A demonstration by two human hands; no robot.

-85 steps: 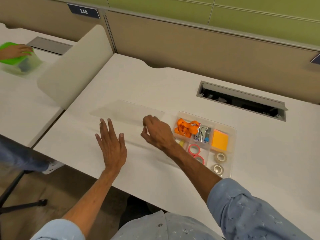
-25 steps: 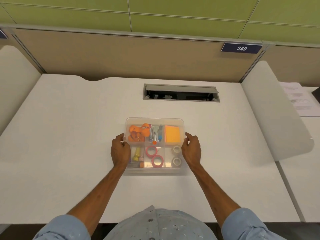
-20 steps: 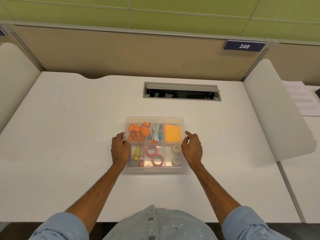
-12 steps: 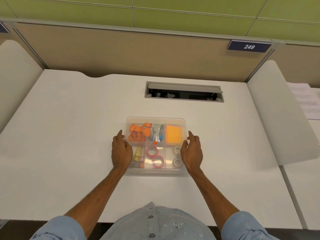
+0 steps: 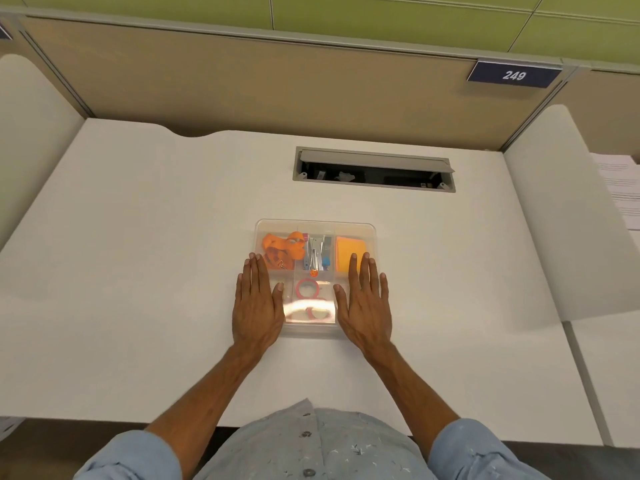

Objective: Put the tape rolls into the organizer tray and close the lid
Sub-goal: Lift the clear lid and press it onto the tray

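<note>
The clear organizer tray [image 5: 313, 226] sits mid-desk with its transparent lid [image 5: 311, 313] lying on top, glare across its near part. Through the lid I see two red tape rolls [image 5: 307, 288] in the near middle compartment. The right-hand tape rolls are hidden under my right hand. My left hand [image 5: 258, 303] lies flat, fingers extended, on the lid's left side. My right hand [image 5: 365, 301] lies flat on the lid's right side. Neither hand grips anything.
Inside the tray are an orange strap [image 5: 282, 247], a stapler [image 5: 315, 252] and an orange note pad [image 5: 349, 249]. A cable slot [image 5: 374, 169] opens in the desk behind. White dividers [image 5: 568, 216] stand at both sides; papers [image 5: 623, 188] lie at far right.
The lid, earlier lying on the desk to the left, now covers the tray. My hands moved from gripping the tray's sides to lying flat on top of the lid.
</note>
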